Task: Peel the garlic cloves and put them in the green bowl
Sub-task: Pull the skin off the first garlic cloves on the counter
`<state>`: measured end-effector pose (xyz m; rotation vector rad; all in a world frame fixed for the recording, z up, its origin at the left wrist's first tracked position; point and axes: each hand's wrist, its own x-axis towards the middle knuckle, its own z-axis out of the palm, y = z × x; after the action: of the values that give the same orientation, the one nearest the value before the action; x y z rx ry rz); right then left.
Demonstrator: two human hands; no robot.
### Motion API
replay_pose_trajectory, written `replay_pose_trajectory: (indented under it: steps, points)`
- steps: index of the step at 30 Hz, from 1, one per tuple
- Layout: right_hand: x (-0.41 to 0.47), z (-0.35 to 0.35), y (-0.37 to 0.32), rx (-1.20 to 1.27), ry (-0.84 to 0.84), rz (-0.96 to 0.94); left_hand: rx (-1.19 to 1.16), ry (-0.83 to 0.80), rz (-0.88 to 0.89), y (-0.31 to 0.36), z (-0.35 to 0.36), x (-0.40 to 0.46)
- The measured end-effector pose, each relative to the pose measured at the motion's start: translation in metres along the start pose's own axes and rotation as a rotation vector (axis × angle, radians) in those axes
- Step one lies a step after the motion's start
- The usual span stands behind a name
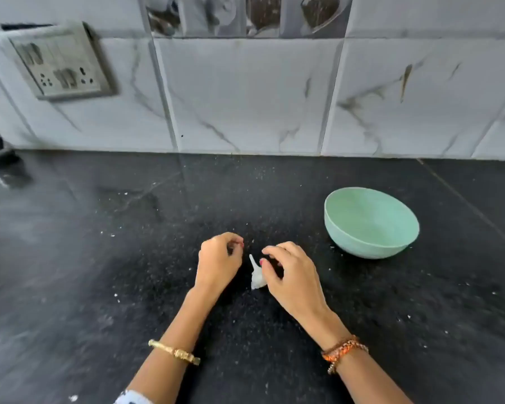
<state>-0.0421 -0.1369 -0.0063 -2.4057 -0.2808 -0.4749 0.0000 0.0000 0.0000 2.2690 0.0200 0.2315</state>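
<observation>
On black counter point(99, 258), green bowl point(370, 221) seemingly empty, garlic point(256, 274) between hands.

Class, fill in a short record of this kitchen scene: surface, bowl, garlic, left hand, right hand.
surface: black speckled counter, small white flecks on it
bowl: green bowl, upright, looks empty, right of the hands
garlic: white garlic between the hands
left hand: left hand curled, beside the garlic
right hand: right hand, fingertips at the garlic
</observation>
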Motion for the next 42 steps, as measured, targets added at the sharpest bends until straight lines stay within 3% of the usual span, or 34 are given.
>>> replay_pose_trajectory:
  steps: [4,11,15,18,24,29,34,42]
  points:
    - [-0.009,0.003,0.002,0.029,-0.024,0.129,-0.171,-0.096,-0.061,-0.004,0.002,-0.007]
    - [-0.013,0.006,0.005,-0.044,-0.018,0.111,-0.418,-0.204,-0.238,-0.006,0.003,-0.005]
    - [-0.012,-0.004,0.005,0.208,0.165,0.215,-0.632,-0.43,-0.281,0.006,-0.001,-0.002]
    - [-0.011,-0.009,0.006,0.487,0.196,0.359,-0.725,-0.564,-0.175,0.013,0.0,0.0]
    - [-0.013,-0.012,0.007,0.627,0.224,0.367,-0.732,-0.494,0.03,0.012,0.006,-0.002]
    - [-0.013,-0.015,0.006,0.764,0.168,0.393,-0.792,-0.441,0.038,0.009,0.011,-0.005]
    - [-0.011,-0.02,0.003,0.856,0.156,0.393,-0.751,-0.436,0.165,0.01,0.016,-0.008]
    - [-0.01,-0.018,0.007,0.82,0.15,0.409,-0.707,-0.475,0.171,0.009,0.015,-0.007]
